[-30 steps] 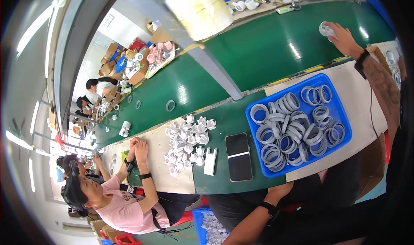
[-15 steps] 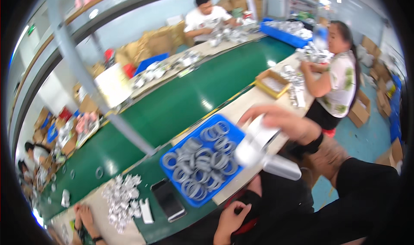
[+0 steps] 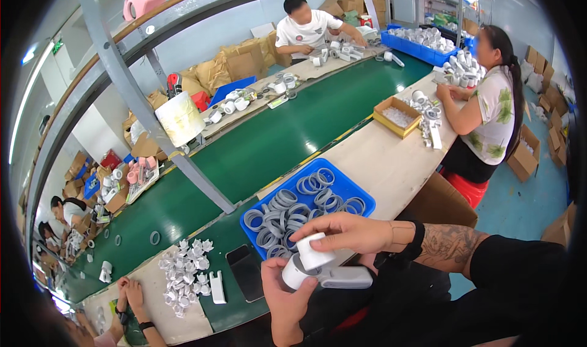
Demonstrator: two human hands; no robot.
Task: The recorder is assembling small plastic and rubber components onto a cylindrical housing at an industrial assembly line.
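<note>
Over the near edge of the blue tray, both my hands are on a white plastic housing point(image 3: 296, 275) with a drum-shaped head and a flat, rounded handle point(image 3: 346, 278), like a small hair dryer. My left hand point(image 3: 285, 295) wraps the head from below, fingers closed around it. From above, my right hand point(image 3: 348, 232) pinches a shorter white cylinder point(image 3: 315, 253) at the head's top. Whether the cylinder is fixed to the head I cannot tell. Grey rings point(image 3: 285, 215) lie heaped in the blue tray point(image 3: 369, 201) just beyond.
A dark phone point(image 3: 244, 272), a white strip-shaped part point(image 3: 217, 287) and a pile of small white parts point(image 3: 183, 273) lie to the left. A green conveyor belt point(image 3: 257, 145) runs behind. Co-workers sit across and at right, near a yellow box point(image 3: 397, 118). Another person's hands point(image 3: 131, 295) rest lower left.
My right hand has brought the white housing down and left from over the tray's right side. My left hand, empty before, has come up and closed around its head. The view has shifted slightly.
</note>
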